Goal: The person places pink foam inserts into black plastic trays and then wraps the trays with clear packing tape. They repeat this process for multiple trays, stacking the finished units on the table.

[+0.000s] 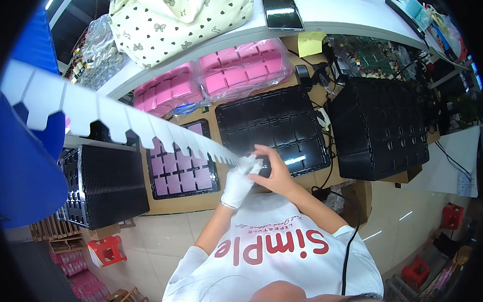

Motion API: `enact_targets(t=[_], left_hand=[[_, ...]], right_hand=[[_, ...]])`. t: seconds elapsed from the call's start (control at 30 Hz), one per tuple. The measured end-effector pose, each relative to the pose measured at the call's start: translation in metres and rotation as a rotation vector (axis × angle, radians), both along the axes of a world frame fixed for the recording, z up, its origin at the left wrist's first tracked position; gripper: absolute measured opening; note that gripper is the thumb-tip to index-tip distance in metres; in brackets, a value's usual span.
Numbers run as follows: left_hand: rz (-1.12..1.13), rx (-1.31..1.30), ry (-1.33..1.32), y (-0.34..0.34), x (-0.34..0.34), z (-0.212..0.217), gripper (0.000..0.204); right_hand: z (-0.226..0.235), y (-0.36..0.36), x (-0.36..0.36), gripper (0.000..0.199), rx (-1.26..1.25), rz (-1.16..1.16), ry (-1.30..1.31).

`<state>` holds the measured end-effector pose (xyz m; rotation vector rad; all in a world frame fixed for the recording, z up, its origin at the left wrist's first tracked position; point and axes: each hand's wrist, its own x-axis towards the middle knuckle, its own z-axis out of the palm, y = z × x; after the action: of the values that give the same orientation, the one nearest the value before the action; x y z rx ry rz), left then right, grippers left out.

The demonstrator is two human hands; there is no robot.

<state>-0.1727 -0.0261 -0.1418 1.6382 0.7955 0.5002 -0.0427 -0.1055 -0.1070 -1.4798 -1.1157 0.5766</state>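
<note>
My left hand (239, 184), in a white glove, is closed at the narrow-looking end of a long white strip (115, 114). Notches run along one side of the strip, which reaches to the upper left and looks widest there. My bare right hand (275, 172) curves close against the gloved fingers, thumb and forefinger around a small dark thing (263, 165) whose kind I cannot make out. Behind the hands lies a large black compartment tray (274, 120). To their left is a smaller black tray (211, 174) with pink pieces (168, 187) in its compartments.
Tall stacks of black trays stand at the left (104, 183) and right (380, 129). Bagged pink trays (244, 66) lie under a white shelf (336, 21) bearing a phone (281, 11) and a patterned bag (176, 31). A blue bin (28, 170) is nearby; a cable crosses my shirt.
</note>
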Motion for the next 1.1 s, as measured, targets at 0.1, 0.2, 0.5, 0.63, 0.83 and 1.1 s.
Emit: enact_targets(t=[0.1, 0.2, 0.5, 0.63, 0.83, 1.1], left_hand=[[-0.149, 0.093, 0.067, 0.002, 0.004, 0.018, 0.034], [-0.05, 0.05, 0.105, -0.003, 0.007, 0.055, 0.041], [0.256, -0.09, 0.05, -0.018, 0.021, 0.088, 0.052], [0.251, 0.107, -0.083, -0.003, 0.01, 0.072, 0.033], [0.33, -0.262, -0.277, 0.023, -0.005, 0.092, 0.038], [0.117, -0.155, -0.14, 0.059, -0.021, 0.119, 0.033]], right_hand=[[0.003, 0.004, -0.006, 0.067, -0.153, 0.007, -0.063], [-0.01, 0.004, -0.004, 0.063, -0.137, -0.008, -0.027], [0.004, 0.004, -0.007, 0.071, -0.09, -0.102, -0.261], [-0.004, 0.001, -0.003, 0.065, 0.147, -0.295, -0.602], [0.01, -0.004, 0.001, 0.029, -0.109, 0.202, 0.36], [0.023, 0.013, 0.025, 0.013, -0.215, 0.424, 0.804]])
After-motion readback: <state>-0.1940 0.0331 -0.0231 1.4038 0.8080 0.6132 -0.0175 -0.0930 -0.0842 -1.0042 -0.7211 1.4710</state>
